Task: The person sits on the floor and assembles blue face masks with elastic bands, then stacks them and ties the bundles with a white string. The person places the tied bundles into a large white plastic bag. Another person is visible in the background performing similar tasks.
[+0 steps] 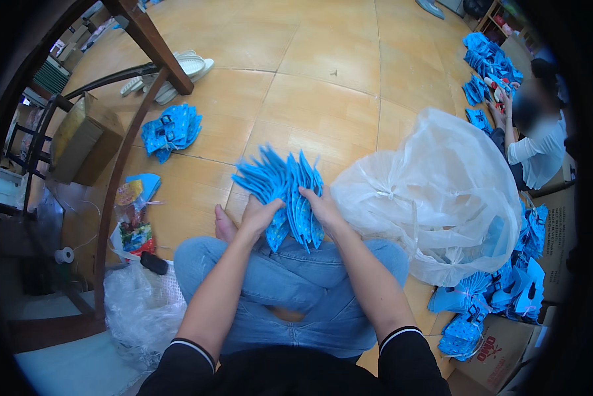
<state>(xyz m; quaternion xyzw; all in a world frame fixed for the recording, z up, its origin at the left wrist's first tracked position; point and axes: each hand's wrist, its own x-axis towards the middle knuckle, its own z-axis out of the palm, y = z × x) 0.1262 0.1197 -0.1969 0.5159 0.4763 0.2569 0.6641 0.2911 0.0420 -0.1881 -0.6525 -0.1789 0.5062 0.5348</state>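
Over my lap, both hands hold a thick stack of thin blue patterned pieces (pixel 301 198), fanned out and split into two parts. My left hand (pixel 260 215) is closed round the lower edge of the left part, whose upper ends are smeared by motion. My right hand (pixel 323 208) grips the right part, its thumb pressed on the face of the stack. Whether the pieces are card or cloth, I cannot tell. On the floor ahead to the left lies a bundle of similar blue pieces (pixel 171 132).
A big translucent plastic bag (pixel 435 198) lies to my right, beside blue bundles (pixel 468 294) and cardboard boxes (pixel 501 353). A co-worker (pixel 537 148) sits far right near more blue piles (pixel 491 59). Left are a wooden frame (pixel 155 49), white slippers (pixel 189 66) and crumpled clear plastic (pixel 141 317).
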